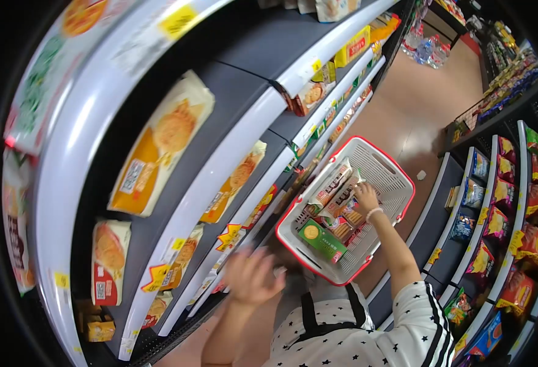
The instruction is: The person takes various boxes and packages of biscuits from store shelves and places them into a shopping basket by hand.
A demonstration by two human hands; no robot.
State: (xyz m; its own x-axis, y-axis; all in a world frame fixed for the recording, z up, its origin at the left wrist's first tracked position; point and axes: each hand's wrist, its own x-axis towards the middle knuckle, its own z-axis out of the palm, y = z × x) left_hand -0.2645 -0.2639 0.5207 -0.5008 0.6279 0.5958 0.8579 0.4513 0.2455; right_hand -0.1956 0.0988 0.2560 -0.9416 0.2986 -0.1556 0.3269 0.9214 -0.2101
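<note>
A white shopping basket (397, 192) with a red rim stands in front of my body, tilted in view. My right hand (367, 199) reaches inside it, fingers closed on the end of a white and brown snack packet (342, 202). Alongside lies a similar long snack packet (332, 183). A green biscuit box (321, 240) and some biscuit packs (342, 229) lie at the basket's near end. My left hand (253, 275) is outside the basket, near the shelves, blurred by motion; its thumb looks apart from the fingers, and nothing shows in it.
At left, shelves (232, 116) carry orange and white snack bags (165, 144) and a red and white bag (111, 263). Across the aisle, shelves (458, 238) hold colourful snack bags (529, 244). Wrapped bottles (431, 52) stand on the floor (406, 101) farther off.
</note>
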